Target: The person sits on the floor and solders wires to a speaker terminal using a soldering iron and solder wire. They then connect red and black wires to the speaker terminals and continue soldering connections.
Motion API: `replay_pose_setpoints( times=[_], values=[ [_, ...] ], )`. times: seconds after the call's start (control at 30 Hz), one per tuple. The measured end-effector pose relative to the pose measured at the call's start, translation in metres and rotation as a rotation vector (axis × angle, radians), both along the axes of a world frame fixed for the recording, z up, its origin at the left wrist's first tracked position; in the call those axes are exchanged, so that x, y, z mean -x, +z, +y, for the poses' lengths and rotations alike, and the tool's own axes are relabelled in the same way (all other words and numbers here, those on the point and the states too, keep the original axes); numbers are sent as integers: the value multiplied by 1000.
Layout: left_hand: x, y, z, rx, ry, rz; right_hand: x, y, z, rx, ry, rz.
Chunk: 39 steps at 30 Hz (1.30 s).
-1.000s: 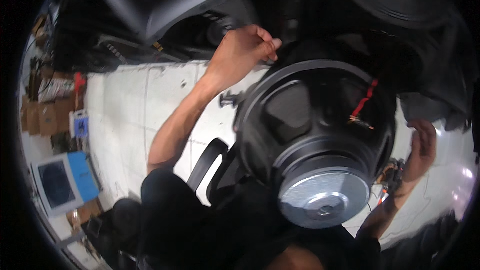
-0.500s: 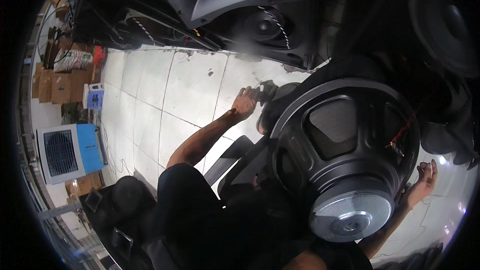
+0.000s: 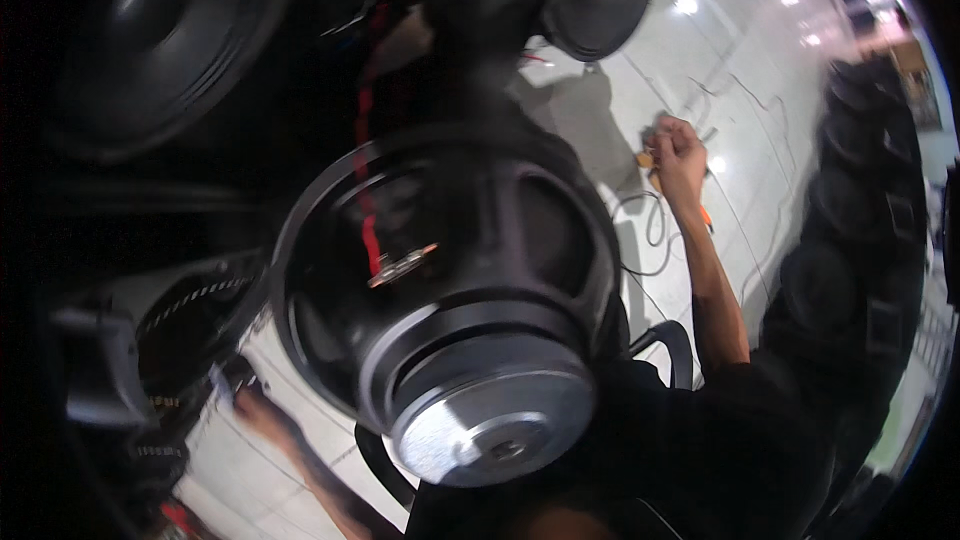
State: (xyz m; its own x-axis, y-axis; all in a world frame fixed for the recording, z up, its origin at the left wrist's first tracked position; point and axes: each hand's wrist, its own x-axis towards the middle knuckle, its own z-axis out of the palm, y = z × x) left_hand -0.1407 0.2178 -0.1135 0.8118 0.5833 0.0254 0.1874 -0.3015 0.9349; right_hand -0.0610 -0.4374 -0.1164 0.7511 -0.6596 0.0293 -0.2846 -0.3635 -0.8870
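A large black speaker driver [image 3: 470, 315] with a silver magnet at its back fills the middle, close to my body. A red wire [image 3: 366, 120] runs to a metal terminal [image 3: 403, 266] on its frame. My left hand [image 3: 258, 412], smeared by motion, is low on the left, closed around a dark object [image 3: 238, 374] whose kind is unclear. Over the floor on the right, my right hand [image 3: 680, 155] has its fingers bent together beside a small yellowish thing [image 3: 645, 159]. What those fingers hold is hidden. An orange piece [image 3: 707, 219] shows behind my right wrist.
Another large speaker cone [image 3: 165, 30] stands at the upper left, with a dark round speaker [image 3: 598, 10] at the top. A grey cable [image 3: 655, 230] loops on the tiled floor [image 3: 740, 140]. Several black speaker cabinets [image 3: 840, 190] line the right side.
My view has swung to the right, so the driver appears further left. My right hand has gone from spread fingers to bent ones by the yellowish thing. The left hand now appears lower left.
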Motion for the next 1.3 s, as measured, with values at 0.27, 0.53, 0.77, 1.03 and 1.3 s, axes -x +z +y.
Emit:
replay_pose_setpoints(
  times=[0.27, 0.53, 0.77, 1.03, 1.3],
  values=[
    [-23, 93, -42, 591, -73, -82, 129, -72, -142, 483, -555, 280],
    [-47, 151, -132, 511, -70, -197, 186, -163, -122, -674, -634, 263],
    [-40, 170, -169, 244, -181, -201, 177, -250, -170, -1253, -697, -261],
    [-56, 186, -207, 176, -361, -174, 199, -252, -245, -945, -643, -383],
    [-46, 171, -200, -27, -404, -91, 211, -82, -194, -514, -711, -502]
  ],
)
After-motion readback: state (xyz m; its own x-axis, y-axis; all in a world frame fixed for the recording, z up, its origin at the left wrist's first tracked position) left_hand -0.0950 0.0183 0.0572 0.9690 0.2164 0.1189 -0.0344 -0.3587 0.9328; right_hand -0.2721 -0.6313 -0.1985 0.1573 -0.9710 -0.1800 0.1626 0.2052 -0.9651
